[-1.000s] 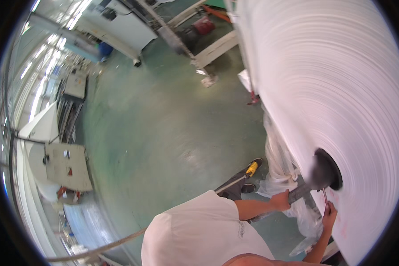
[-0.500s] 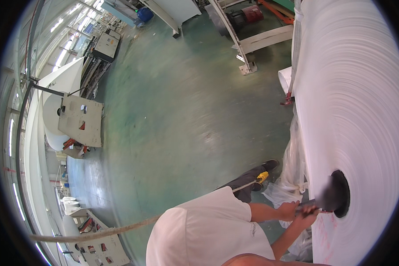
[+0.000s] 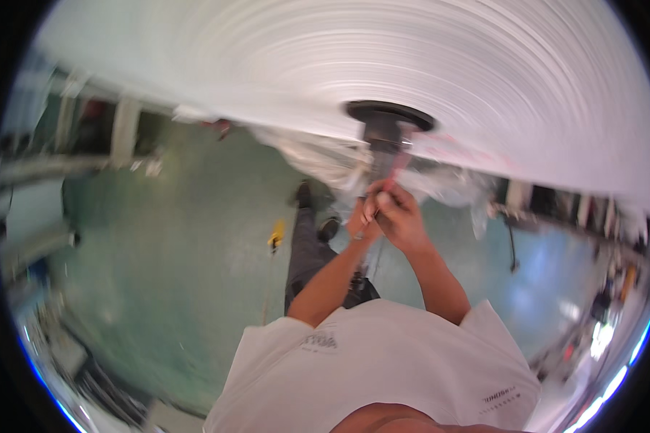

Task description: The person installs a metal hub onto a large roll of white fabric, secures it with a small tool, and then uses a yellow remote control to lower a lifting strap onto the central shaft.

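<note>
A huge white roll (image 3: 282, 65) fills the far side, its wound end facing me. From its centre a dark shaft (image 3: 384, 141) with a round black flange (image 3: 408, 113) sticks out toward me. Both my hands meet at the near end of this shaft. My left hand (image 3: 362, 220) is closed round it, partly behind the other hand. Pressed against it, my right hand (image 3: 401, 216) has its fingers closed on a thin red strip (image 3: 396, 173) running up along the shaft. Motion blur and overlapping fingers hide the exact grip.
Crumpled clear plastic film (image 3: 310, 155) hangs below the roll. A yellow piece on a cord (image 3: 276, 237) hangs left of my legs (image 3: 310, 249) above the green floor (image 3: 173, 267). Blurred machine frames (image 3: 126, 126) stand at far left; more equipment (image 3: 614, 289) lies at right.
My view has swung to the right, so the roll now spans the far side instead of the right edge. Both hands are still together at the shaft.
</note>
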The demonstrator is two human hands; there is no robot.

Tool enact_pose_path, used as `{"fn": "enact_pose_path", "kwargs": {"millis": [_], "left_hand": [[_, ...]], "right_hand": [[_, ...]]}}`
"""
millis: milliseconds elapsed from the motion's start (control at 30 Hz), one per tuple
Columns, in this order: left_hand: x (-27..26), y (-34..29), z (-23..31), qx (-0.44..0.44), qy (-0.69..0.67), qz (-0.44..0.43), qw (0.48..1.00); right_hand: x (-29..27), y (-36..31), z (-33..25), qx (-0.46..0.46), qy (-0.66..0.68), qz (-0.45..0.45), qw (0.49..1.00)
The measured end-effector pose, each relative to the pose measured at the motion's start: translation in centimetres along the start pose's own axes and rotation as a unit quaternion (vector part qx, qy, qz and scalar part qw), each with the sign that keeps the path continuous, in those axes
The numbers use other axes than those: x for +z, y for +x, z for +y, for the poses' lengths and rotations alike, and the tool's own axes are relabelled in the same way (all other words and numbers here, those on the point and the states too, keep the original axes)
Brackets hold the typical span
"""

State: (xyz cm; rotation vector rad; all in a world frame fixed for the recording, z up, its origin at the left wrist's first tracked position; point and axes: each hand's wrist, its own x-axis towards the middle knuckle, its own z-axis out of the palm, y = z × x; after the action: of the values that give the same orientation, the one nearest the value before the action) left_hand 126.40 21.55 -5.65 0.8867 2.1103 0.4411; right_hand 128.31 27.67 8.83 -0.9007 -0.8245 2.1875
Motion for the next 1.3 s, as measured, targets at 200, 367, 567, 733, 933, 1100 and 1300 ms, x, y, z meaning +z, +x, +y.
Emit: {"fn": "enact_pose_path", "kwargs": {"millis": [200, 367, 567, 733, 933, 1100, 1300], "left_hand": [[-1.2, 1.5, -3.6, -0.046, -0.068, -0.042, 0.996], [-0.7, 2.5, -2.7, -0.037, -0.086, -0.061, 0.994], [-0.7, 2.9, -2.2, -0.042, -0.085, -0.069, 0.993], [-0.6, 3.0, -2.2, -0.032, -0.095, -0.066, 0.993], [-0.8, 2.9, -2.4, -0.025, -0.11, -0.068, 0.991], [-0.9, 2.9, -2.3, -0.023, -0.103, -0.053, 0.993], [-2.3, 2.1, 0.9, 0.048, 0.12, 0.007, 0.992]], "right_hand": [[-9.5, -4.4, -0.7, 0.022, -0.419, 0.21, 0.883], [-13.7, -0.2, -5.3, -0.028, -0.602, 0.096, 0.792], [-16.0, 3.4, -7.2, 0.058, -0.576, 0.025, 0.815], [-18.2, 5.7, -8.9, 0.117, -0.581, -0.012, 0.805], [-17.8, 5.0, -7.7, 0.136, -0.54, 0.022, 0.83], [-12.9, 0.9, 2.0, 0.106, -0.293, 0.208, 0.927], [-0.5, 5.9, 8.6, 0.047, 0.258, 0.246, 0.933]]}}
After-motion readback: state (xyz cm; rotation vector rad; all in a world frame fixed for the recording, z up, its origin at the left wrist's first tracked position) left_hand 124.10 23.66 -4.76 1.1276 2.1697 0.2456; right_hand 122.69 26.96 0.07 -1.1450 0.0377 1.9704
